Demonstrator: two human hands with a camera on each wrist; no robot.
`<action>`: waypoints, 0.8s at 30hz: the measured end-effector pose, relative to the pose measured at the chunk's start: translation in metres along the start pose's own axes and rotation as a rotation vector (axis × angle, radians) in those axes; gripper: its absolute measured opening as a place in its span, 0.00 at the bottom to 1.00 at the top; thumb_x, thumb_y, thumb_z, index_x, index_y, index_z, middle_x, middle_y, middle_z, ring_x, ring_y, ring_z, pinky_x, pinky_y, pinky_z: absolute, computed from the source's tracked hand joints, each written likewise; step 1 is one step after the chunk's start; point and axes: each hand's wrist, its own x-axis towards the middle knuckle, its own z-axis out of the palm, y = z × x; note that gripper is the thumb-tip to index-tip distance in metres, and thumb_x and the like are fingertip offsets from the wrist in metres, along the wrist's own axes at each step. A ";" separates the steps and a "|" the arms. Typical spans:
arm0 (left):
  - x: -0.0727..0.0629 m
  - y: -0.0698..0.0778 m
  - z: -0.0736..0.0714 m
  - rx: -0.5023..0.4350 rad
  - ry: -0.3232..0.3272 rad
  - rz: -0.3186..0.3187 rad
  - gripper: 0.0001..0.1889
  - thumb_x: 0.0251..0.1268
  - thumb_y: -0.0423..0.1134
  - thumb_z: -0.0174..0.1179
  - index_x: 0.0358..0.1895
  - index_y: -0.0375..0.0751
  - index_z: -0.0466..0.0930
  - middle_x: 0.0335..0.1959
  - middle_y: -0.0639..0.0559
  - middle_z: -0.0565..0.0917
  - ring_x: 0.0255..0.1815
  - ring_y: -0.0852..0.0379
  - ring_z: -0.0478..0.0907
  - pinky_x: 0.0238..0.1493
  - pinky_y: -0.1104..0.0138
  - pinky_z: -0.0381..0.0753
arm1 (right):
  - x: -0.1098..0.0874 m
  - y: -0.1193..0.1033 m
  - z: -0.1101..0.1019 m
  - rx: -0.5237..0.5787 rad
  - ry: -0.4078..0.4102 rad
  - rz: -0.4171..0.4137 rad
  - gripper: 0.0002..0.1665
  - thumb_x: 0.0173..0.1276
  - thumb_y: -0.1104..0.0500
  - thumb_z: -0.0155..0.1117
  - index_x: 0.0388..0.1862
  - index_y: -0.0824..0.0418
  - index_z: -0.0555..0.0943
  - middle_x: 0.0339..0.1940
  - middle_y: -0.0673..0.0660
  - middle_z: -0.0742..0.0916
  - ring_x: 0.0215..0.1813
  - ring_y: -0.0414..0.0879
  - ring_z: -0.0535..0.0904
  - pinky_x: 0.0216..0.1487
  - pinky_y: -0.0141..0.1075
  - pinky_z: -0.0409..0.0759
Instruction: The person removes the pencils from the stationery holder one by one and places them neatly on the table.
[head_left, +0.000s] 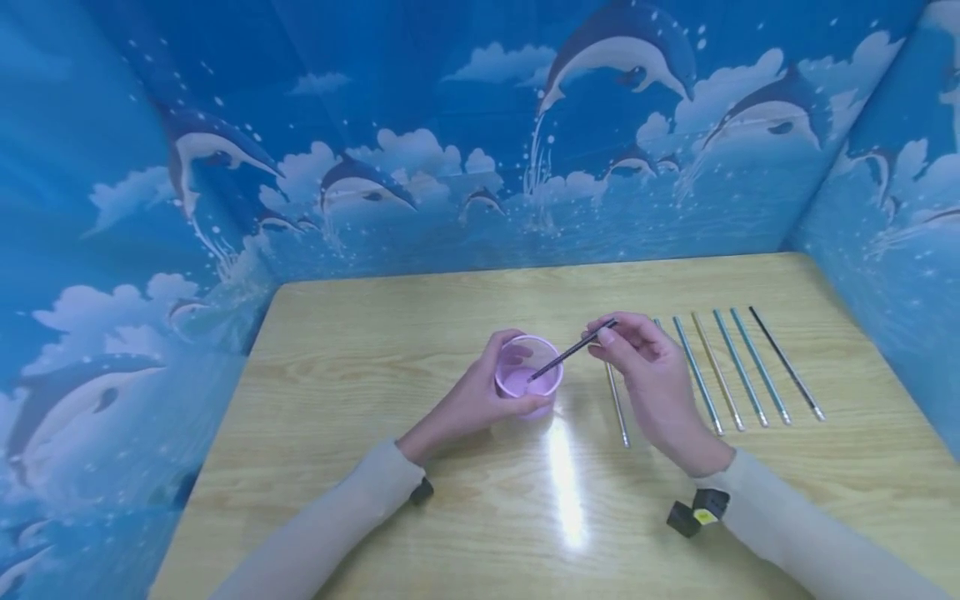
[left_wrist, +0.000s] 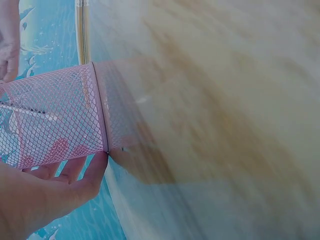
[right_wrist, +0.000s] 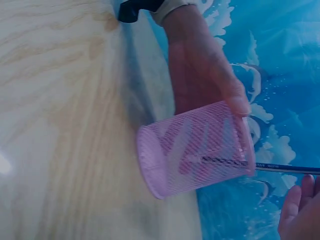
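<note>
My left hand (head_left: 491, 387) grips a pink mesh pen cup (head_left: 504, 360), fingers round its far side and thumb on the near side. In the right wrist view the mesh cup (right_wrist: 200, 150) shows its solid base and the left hand (right_wrist: 200, 70) around it. A dark pencil (head_left: 573, 348) slants down into the cup's mouth. My right hand (head_left: 656, 383) pinches its upper end between thumb and fingers. Through the mesh in the left wrist view, the pencil's pale lower end (left_wrist: 50, 116) lies inside the cup (left_wrist: 55, 115).
Right of the cup, several pencils lie on the wooden table (head_left: 337, 358): a single pencil (head_left: 617, 404) near the right hand, a row of blue and yellow ones (head_left: 738, 367), and a black pencil (head_left: 786, 362) at the far right. Dolphin-printed curtains (head_left: 450, 167) surround the table.
</note>
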 end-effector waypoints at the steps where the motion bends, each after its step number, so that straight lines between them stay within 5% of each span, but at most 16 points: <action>1: 0.000 0.000 0.000 0.001 0.001 0.000 0.50 0.59 0.45 0.84 0.80 0.54 0.61 0.70 0.47 0.79 0.72 0.46 0.77 0.66 0.53 0.84 | 0.000 -0.003 0.000 0.045 -0.003 -0.022 0.09 0.82 0.71 0.63 0.57 0.70 0.84 0.53 0.61 0.89 0.56 0.52 0.88 0.62 0.43 0.87; 6: -0.001 0.000 0.001 0.009 0.005 -0.001 0.49 0.61 0.45 0.83 0.81 0.54 0.61 0.71 0.47 0.78 0.72 0.45 0.77 0.64 0.54 0.85 | 0.004 -0.024 -0.007 0.230 -0.064 -0.112 0.11 0.85 0.71 0.57 0.60 0.71 0.82 0.53 0.63 0.88 0.57 0.54 0.87 0.65 0.45 0.85; 14: 0.000 0.000 0.002 -0.008 0.000 0.007 0.50 0.61 0.45 0.84 0.81 0.54 0.60 0.71 0.47 0.78 0.72 0.45 0.76 0.64 0.53 0.85 | 0.012 -0.052 -0.025 0.348 -0.055 -0.234 0.15 0.87 0.72 0.51 0.66 0.75 0.76 0.51 0.66 0.85 0.54 0.57 0.84 0.56 0.44 0.89; 24: 0.000 0.000 0.000 -0.016 -0.005 -0.005 0.50 0.60 0.45 0.84 0.81 0.54 0.60 0.72 0.49 0.78 0.73 0.46 0.75 0.65 0.52 0.85 | 0.017 -0.066 -0.061 0.257 0.011 -0.215 0.19 0.85 0.74 0.53 0.70 0.79 0.75 0.46 0.61 0.85 0.48 0.50 0.83 0.46 0.38 0.90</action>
